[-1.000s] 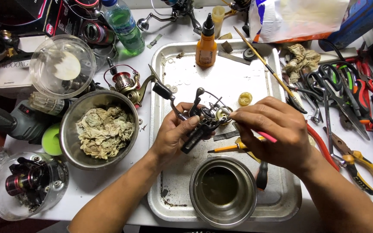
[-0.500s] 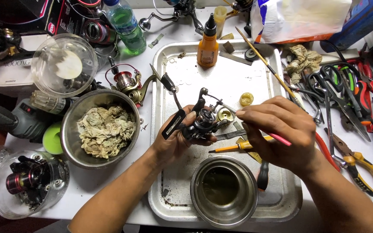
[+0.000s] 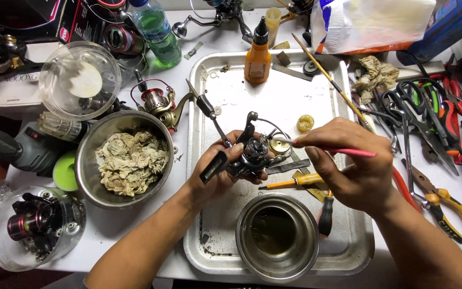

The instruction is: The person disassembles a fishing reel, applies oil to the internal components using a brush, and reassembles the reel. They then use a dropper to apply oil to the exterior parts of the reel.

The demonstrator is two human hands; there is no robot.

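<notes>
1. The left hand is wrapped around a black spinning reel, fingers closed on its body, at the centre of the frame above a metal tray.
2. The right hand pinches a thin pink-handled brush between thumb and fingertips; its pale tip touches the right side of the reel.
3. The reel's crank handle juts toward the upper left, and its foot points to the lower left, past the left thumb.
4. Just below the hands, a yellow-handled screwdriver lies on the tray, and below that stands a small steel cup of dark liquid.
5. Higher on the tray stand an orange squeeze bottle and a small yellow cap.
6. Left of the tray, a steel bowl holds crumpled rags, with another reel above it and a clear plastic lid in the upper left.
7. Pliers and scissors crowd the right edge.
</notes>
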